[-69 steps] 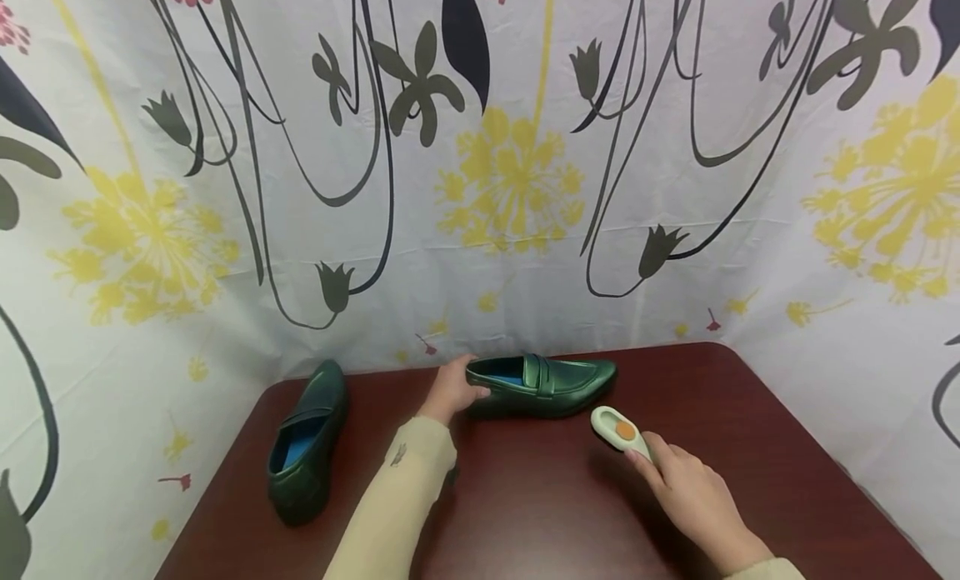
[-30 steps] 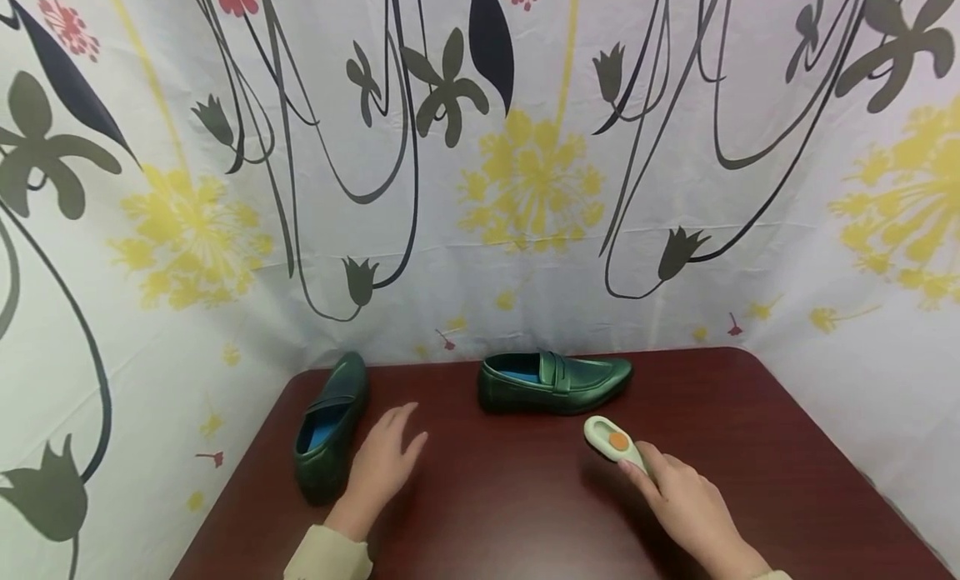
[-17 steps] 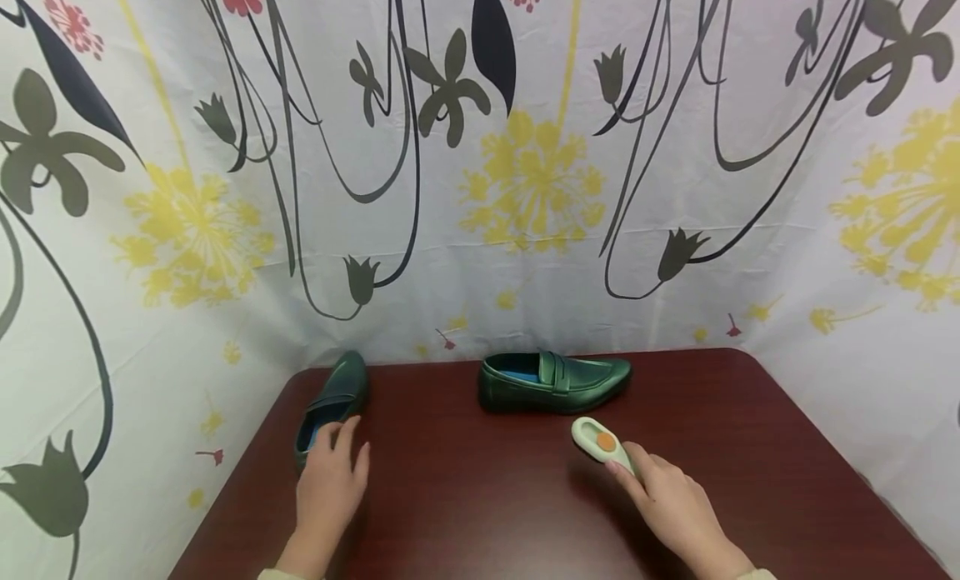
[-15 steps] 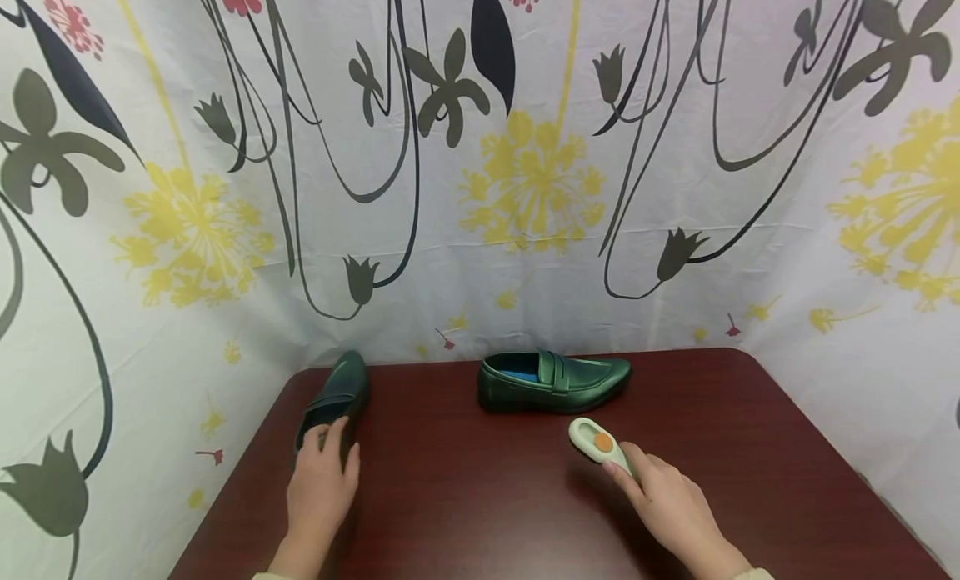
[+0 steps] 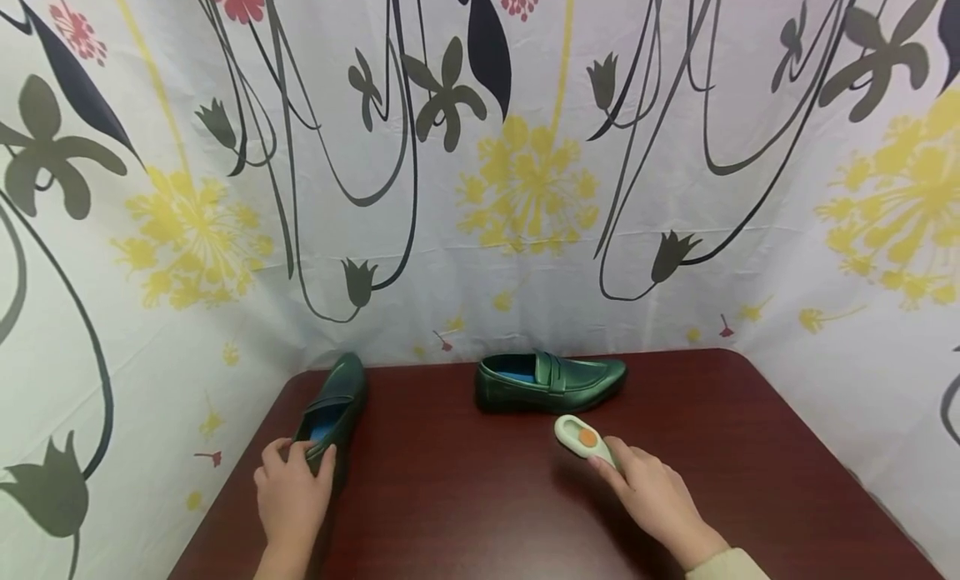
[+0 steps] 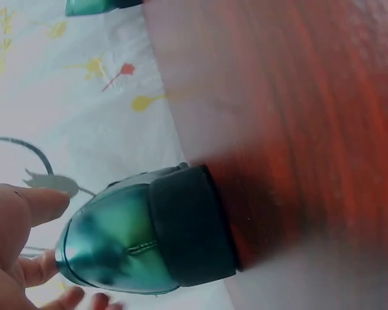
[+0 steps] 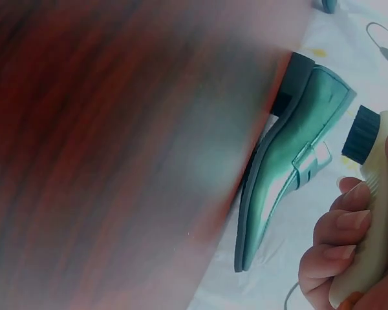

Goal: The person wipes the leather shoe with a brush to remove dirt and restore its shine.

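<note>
A green penny loafer (image 5: 339, 401) was set upright near the left edge of the counter (image 5: 487, 497), toe toward the floral fabric (image 5: 465, 205). Its heel was half encircled by the spread, bent fingers of the left hand (image 5: 292, 490); no firm pinch was shown, the thumb being seen just apart from the upper. A pale green brush (image 7: 380, 177) was gripped by its handle in the curled fingers of the right hand (image 5: 660, 492) and held above the counter, dark bristles (image 7: 362, 135) turned down. The second loafer (image 5: 551, 388) was placed near the far edge, toe rightward, touched by neither hand. If the first were lifted by so loose a hold, it could be dropped; if pressed too hard, the glossy upper could be scuffed by the bristles. No brand or lettering could be read, on the orange disc (image 5: 588, 437) or elsewhere.
</note>
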Demonstrator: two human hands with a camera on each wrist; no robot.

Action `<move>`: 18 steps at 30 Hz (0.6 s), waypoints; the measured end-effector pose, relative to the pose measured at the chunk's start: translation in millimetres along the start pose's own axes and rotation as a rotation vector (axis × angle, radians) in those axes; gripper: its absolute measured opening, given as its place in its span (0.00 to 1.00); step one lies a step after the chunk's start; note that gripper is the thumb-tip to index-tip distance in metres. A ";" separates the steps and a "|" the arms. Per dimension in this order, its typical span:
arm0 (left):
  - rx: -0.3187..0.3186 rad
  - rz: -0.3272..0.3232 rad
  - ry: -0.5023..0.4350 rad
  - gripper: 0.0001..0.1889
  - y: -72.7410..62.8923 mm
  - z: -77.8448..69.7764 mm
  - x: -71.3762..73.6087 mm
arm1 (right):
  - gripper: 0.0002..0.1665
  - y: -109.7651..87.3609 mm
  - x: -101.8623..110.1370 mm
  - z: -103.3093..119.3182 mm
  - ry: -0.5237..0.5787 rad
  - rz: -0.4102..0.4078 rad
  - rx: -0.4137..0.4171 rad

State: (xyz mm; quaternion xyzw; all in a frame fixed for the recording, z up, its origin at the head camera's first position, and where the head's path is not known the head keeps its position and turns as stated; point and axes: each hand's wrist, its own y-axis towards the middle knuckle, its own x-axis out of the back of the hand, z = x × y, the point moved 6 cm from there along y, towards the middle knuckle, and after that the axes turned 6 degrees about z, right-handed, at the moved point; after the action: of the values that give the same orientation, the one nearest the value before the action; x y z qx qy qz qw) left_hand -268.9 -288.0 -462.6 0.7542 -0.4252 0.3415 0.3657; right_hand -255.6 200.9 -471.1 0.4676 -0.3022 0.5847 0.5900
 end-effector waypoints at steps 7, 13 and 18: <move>0.096 0.128 -0.098 0.31 6.6 8.3 -8.3 | 0.27 3.5 -5.0 -1.0 0.002 0.049 -0.013; 0.061 0.080 -0.106 0.25 12.9 9.5 -4.4 | 0.27 3.2 -7.0 -3.1 -0.006 0.061 -0.016; 0.090 0.138 -0.123 0.25 16.1 19.8 0.0 | 0.28 2.6 -8.3 -4.6 -0.007 0.068 -0.024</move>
State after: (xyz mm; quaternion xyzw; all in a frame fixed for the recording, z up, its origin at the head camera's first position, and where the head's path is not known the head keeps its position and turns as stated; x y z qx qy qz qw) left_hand -279.2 -310.7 -468.3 0.7583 -0.4819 0.3377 0.2804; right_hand -260.2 201.3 -479.8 0.4522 -0.3269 0.5990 0.5743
